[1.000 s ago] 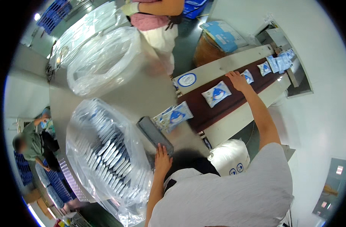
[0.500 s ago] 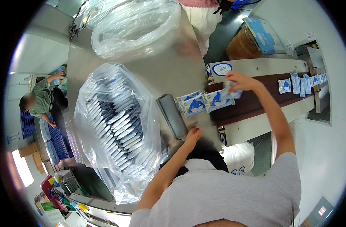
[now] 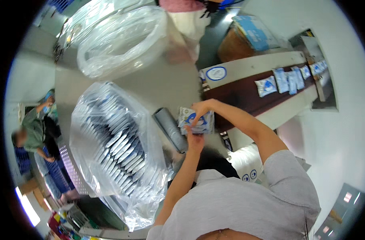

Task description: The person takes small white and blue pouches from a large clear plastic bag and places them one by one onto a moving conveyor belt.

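A small stack of white packets printed with a blue dolphin [image 3: 206, 122] is gripped between my two hands at the conveyor's end of the steel table. My right hand [image 3: 202, 109] is closed over the stack's upper edge. From below, my left hand [image 3: 194, 140] closes on the near edge, thumb upward; some fingers are hidden. Just left of the stack lies a grey padded roll [image 3: 169, 129]. Farther left, a large clear plastic bag [image 3: 84, 148] holds rows of similar packets [image 3: 124, 150] standing on edge.
On the right, several packets [image 3: 266, 86] lie on the brown conveyor belt [image 3: 240, 92], running from a wall opening. Another clear bag [image 3: 86, 54] sits at the table's [image 3: 166, 88] far end. One person [image 3: 186, 24] stands beyond; another [image 3: 34, 128] is at left. A brown drum [image 3: 234, 44] stands behind the conveyor.
My right hand has come left from the belt's end with packets. The packets lying in a row there are now gathered in a stack. My left hand has risen to grip it.
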### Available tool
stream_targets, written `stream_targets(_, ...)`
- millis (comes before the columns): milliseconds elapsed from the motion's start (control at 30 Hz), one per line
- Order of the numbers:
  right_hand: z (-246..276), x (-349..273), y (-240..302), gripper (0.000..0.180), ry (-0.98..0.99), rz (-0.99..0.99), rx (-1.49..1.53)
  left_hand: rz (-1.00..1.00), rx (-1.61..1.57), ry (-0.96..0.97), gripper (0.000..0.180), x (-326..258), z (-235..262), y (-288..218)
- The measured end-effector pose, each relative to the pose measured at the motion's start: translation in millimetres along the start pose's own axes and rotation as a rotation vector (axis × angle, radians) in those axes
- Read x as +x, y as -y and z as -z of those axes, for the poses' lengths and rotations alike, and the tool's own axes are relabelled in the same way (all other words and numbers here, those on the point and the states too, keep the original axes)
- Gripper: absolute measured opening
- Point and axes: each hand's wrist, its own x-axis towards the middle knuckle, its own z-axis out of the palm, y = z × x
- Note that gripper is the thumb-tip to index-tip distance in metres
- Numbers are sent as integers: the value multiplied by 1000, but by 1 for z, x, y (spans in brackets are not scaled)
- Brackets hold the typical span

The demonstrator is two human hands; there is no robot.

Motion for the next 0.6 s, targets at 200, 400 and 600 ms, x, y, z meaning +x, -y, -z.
stream_targets(200,-54,-88,69,95,-581,250,624,-10,337,209,61,-56,-35,-52)
stream_targets(400,-62,-111,103,81,-473,638,1455,-455,990,389,65,-193,-115,-135)
stream_targets(600,1,-12,218,77,-221,798,1221,-839,1604,58,12,-249,-96,-232)
